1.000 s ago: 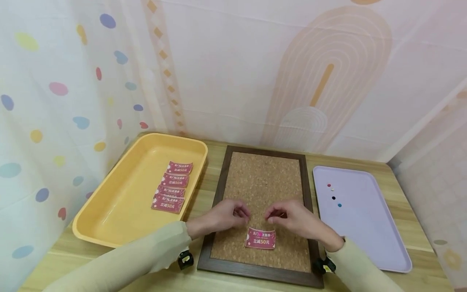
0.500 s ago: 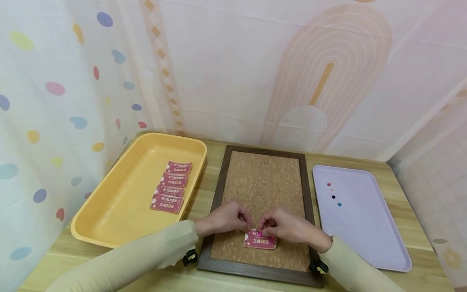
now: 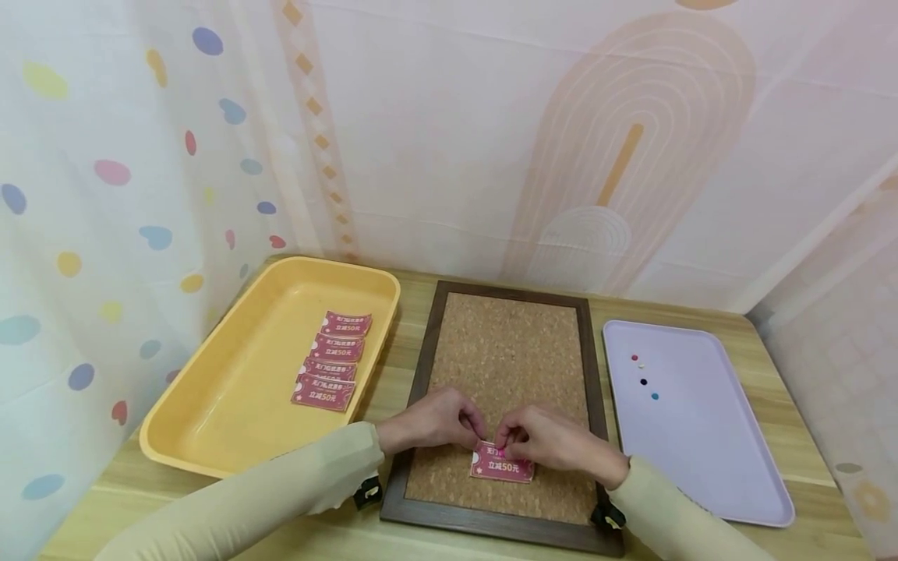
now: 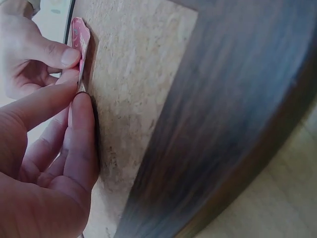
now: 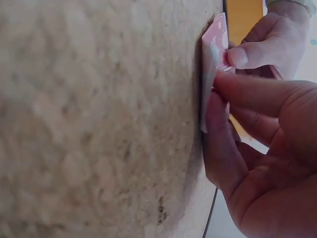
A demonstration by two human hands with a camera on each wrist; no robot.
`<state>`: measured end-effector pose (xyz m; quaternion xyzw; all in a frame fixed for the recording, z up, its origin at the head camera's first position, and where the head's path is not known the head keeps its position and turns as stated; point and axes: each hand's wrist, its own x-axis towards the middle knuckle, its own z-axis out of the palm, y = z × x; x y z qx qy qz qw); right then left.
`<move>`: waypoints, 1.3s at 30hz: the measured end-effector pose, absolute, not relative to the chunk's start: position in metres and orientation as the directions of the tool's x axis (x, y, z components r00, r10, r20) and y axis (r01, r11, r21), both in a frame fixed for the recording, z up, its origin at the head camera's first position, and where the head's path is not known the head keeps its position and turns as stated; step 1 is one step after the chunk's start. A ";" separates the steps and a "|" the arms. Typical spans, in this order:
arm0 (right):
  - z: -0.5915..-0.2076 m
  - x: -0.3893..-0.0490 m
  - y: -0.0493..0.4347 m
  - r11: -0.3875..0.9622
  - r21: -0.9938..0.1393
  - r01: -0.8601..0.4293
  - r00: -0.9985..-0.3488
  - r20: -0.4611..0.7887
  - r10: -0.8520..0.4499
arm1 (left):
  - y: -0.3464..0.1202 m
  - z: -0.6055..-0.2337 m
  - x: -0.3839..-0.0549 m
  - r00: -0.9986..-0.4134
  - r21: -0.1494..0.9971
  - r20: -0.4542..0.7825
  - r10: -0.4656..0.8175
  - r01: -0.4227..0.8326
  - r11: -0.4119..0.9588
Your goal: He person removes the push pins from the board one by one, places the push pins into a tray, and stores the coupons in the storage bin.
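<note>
A dark-red coupon (image 3: 503, 467) lies on the lower part of a wood-framed corkboard (image 3: 505, 351). My left hand (image 3: 442, 418) pinches the coupon's upper left corner between thumb and index finger, seen close in the left wrist view. At the coupon's top edge, my right hand (image 3: 550, 438) has thumb and index fingertips on a pink pushpin (image 3: 500, 453). The right wrist view shows the coupon (image 5: 216, 42) tilted away from the cork, its pale back turned toward that camera. The right fingers cover part of its printed face.
A yellow tray (image 3: 238, 374) at left holds several overlapping red coupons (image 3: 324, 392). At right, a lilac tray (image 3: 701, 460) carries several small pins, including a blue pin (image 3: 655, 396) and a black pin (image 3: 644, 382). A patterned curtain (image 3: 449, 140) hangs behind the wooden table.
Both hands have come down and inward from above the coupon to its top edge. The left hand has taken its corner; the right fingertips have closed around the pink pushpin.
</note>
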<state>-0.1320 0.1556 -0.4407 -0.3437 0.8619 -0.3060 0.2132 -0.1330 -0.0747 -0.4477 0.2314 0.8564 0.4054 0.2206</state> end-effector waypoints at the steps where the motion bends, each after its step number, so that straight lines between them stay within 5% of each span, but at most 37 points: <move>1: -0.441 -0.132 0.156 0.574 -0.677 -0.461 -0.669 -0.160 -0.725 | -0.075 -0.448 -0.133 -0.796 0.796 -0.190 0.575 0.218 0.564; 32: -0.439 -0.133 0.157 0.554 -0.686 -0.473 -0.612 -0.197 -0.766 | -0.076 -0.449 -0.131 -0.803 0.808 -0.200 0.562 0.190 0.558; 39: -0.434 -0.136 0.166 0.505 -0.764 -0.402 -0.577 -0.218 -0.787 | -0.075 -0.447 -0.129 -0.816 0.794 -0.180 0.549 0.209 0.571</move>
